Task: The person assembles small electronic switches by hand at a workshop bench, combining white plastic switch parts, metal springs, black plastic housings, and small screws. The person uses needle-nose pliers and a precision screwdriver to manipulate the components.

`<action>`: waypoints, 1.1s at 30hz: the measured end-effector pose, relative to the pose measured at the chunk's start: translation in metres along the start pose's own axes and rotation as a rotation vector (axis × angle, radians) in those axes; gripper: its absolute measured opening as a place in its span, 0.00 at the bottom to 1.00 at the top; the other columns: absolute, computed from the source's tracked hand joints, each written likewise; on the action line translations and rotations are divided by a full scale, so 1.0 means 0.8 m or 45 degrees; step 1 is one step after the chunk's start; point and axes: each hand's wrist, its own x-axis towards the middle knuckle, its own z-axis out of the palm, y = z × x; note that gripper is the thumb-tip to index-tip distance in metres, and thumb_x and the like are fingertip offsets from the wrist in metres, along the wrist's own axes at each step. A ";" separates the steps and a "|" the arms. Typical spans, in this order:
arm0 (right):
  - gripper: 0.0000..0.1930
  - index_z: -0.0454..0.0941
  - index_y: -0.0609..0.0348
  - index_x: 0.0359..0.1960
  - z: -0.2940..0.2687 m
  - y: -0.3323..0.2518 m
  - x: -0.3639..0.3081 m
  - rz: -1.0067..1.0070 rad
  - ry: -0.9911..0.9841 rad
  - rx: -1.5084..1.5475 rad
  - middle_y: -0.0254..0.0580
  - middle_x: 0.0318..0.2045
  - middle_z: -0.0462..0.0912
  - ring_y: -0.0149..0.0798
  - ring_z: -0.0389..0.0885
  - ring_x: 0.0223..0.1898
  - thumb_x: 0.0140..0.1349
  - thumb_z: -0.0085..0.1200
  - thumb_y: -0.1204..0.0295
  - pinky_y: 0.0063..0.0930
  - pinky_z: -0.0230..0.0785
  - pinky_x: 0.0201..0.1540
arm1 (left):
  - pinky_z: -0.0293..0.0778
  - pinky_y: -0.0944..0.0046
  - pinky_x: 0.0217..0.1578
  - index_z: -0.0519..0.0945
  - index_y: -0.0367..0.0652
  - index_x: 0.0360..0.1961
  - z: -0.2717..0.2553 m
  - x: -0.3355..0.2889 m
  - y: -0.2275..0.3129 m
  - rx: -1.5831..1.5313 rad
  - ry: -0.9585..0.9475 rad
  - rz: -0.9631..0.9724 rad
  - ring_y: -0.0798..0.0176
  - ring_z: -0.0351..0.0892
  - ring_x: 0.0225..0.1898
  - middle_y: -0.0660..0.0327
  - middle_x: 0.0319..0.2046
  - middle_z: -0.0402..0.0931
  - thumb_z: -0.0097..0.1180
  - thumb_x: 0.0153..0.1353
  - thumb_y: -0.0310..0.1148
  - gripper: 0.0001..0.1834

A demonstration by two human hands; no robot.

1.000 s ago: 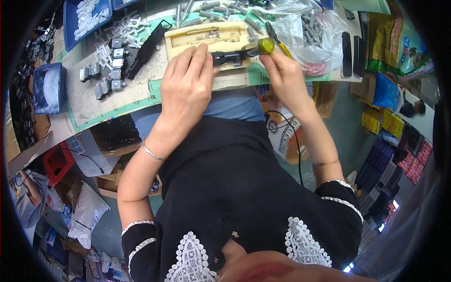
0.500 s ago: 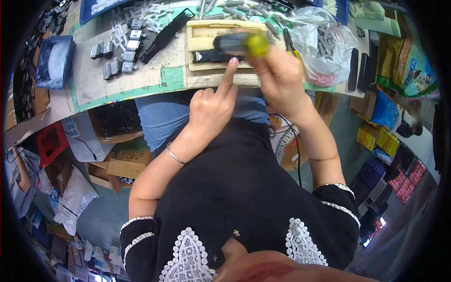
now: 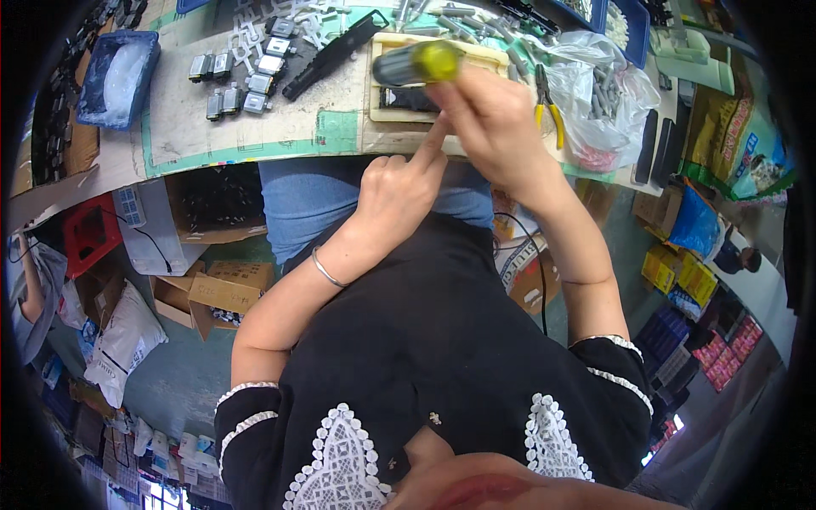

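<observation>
My right hand [image 3: 501, 119] grips a tool [image 3: 399, 65] with a thick grey-black cylinder and a yellow-green end [image 3: 437, 60]; its working part is hidden. It is held above a cream-coloured block fixture [image 3: 382, 114] on the bench. A long black part [image 3: 408, 99] lies in the fixture's recess. My left hand [image 3: 395, 191] has its index finger stretched toward the right end of that part, the other fingers curled, and no object shows in it. Behind my right hand's fingers the left fingertip is partly hidden, so I cannot tell whether it touches the part.
Left of the fixture lie a long black strip [image 3: 336, 55] and several small silver-and-black parts [image 3: 259, 82]. Yellow-handled pliers [image 3: 552, 119] and a clear plastic bag [image 3: 586, 93] of grey cylinders are on the right. A blue tray [image 3: 98, 106] stands at the far left.
My right hand and the tool have shifted left over the fixture, bringing the right fingers close to my left index fingertip. The whole view has shifted a little.
</observation>
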 end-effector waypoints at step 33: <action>0.10 0.72 0.66 0.25 -0.051 0.074 -0.102 0.990 -0.144 -0.771 0.54 0.32 0.73 0.56 0.76 0.33 0.50 0.52 0.69 0.45 0.71 0.37 | 0.71 0.71 0.41 0.62 0.37 0.58 -0.056 0.093 -0.030 -1.889 0.036 -0.627 0.70 0.74 0.35 0.58 0.46 0.68 0.48 0.65 0.31 0.22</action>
